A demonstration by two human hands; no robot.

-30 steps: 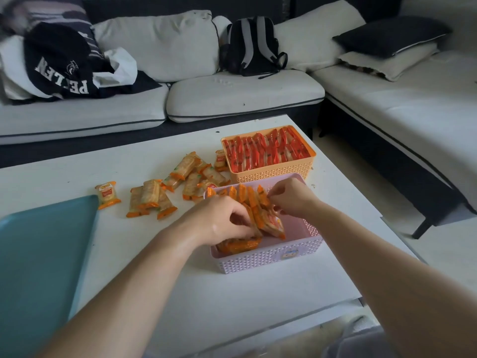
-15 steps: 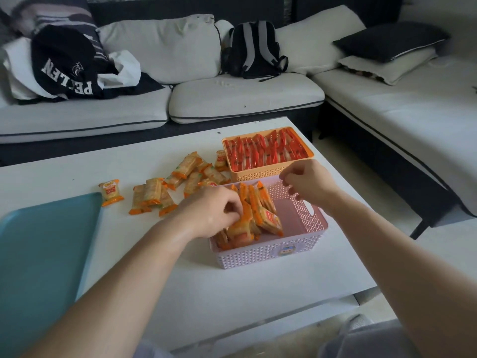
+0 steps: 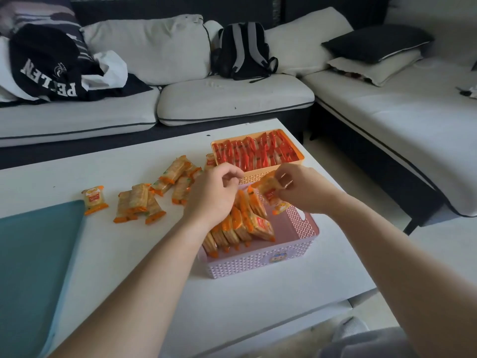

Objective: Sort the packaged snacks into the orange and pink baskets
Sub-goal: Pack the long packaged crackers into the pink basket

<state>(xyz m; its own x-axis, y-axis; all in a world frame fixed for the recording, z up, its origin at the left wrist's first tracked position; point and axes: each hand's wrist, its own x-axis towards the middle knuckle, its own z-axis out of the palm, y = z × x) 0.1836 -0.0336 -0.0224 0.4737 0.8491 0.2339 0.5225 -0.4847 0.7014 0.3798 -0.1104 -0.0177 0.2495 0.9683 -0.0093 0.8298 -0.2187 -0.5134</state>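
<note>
The pink basket (image 3: 260, 262) sits near the table's front, with a row of orange-edged cracker packets (image 3: 240, 226) standing in its left half. Behind it the orange basket (image 3: 258, 177) is packed with red packets (image 3: 254, 153). My right hand (image 3: 302, 188) pinches one cracker packet (image 3: 271, 193) above the pink basket's far side. My left hand (image 3: 215, 192) hovers over the basket's left rim, fingers loosely curled and holding nothing. Several loose cracker packets (image 3: 154, 192) lie on the white table (image 3: 144, 254) to the left, one of them (image 3: 94, 200) apart.
A teal tray (image 3: 33, 259) covers the table's left front corner. A grey sofa (image 3: 232, 99) with cushions, a black backpack (image 3: 244, 51) and dark clothing (image 3: 49, 65) wraps behind and to the right. The table's right edge drops to the floor.
My left hand lifted off the packets in the pink basket and rose. My right hand now holds a cracker packet over the basket that it did not hold before.
</note>
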